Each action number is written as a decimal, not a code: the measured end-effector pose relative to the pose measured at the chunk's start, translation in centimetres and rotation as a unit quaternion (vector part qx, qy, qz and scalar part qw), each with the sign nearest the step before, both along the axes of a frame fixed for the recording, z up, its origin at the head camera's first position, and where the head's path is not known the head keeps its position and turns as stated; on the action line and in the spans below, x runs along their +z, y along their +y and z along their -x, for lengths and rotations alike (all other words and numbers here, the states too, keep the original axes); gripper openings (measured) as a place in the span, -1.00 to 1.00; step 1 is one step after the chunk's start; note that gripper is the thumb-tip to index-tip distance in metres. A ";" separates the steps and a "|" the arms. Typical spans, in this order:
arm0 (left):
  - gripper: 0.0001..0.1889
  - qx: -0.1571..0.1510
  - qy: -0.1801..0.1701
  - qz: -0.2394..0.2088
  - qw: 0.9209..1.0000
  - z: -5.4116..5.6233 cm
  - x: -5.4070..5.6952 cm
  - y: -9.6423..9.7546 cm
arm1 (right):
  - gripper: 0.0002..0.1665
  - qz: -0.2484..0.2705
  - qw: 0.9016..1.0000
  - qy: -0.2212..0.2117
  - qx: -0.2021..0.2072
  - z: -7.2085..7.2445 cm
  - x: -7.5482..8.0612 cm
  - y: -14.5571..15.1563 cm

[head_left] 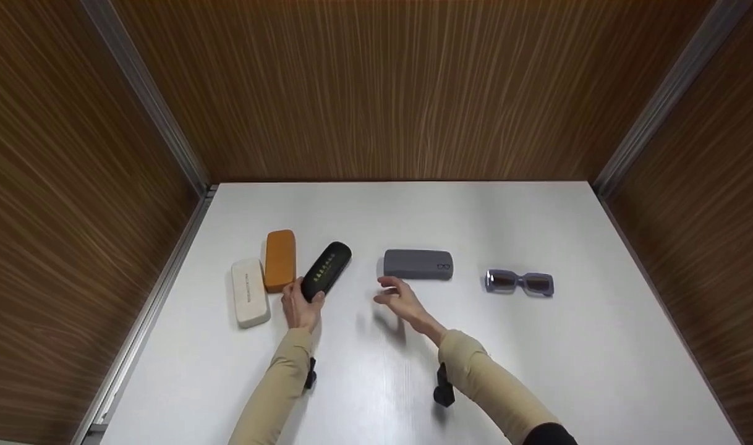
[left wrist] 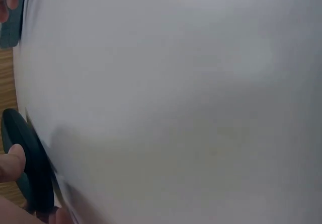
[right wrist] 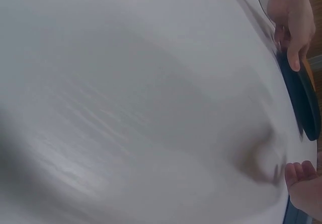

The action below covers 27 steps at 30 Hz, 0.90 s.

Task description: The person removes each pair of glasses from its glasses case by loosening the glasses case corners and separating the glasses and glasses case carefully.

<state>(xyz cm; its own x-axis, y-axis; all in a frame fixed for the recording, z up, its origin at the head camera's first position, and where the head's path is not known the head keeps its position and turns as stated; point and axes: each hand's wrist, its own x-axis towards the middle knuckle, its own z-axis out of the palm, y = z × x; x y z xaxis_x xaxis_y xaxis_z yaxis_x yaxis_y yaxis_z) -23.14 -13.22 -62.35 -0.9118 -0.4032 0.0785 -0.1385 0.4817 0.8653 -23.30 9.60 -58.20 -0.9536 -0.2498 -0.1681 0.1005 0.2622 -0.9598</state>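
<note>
Black case (head_left: 327, 270): elongated, rounded ends, yellowish lettering along the top face; slants over the worktop (head_left: 376, 371) between the orange case (head_left: 280, 259) and the grey case (head_left: 418, 264). Contact with surface: cannot tell. Left hand (head_left: 301, 308): thumb and fingers parted around its near end, gripping it. Right hand (head_left: 404, 303): fingers loosely extended, holding nothing, near the grey case.
</note>
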 end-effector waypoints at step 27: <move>-0.35 -0.234 -0.036 -0.020 0.971 0.8 1.3 -4.5 | -0.09 0.062 0.994 -0.015 0.084 0.6 -0.9 -0.3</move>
<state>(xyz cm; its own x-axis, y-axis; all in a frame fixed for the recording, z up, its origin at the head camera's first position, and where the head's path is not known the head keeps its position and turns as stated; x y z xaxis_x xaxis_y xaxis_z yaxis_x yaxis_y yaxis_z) -23.97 -17.70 -61.02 -0.9984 0.0561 0.0008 0.0272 0.4719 0.8813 -23.87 9.34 -59.12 -0.8915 -0.4260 -0.1541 0.0951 0.1566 -0.9831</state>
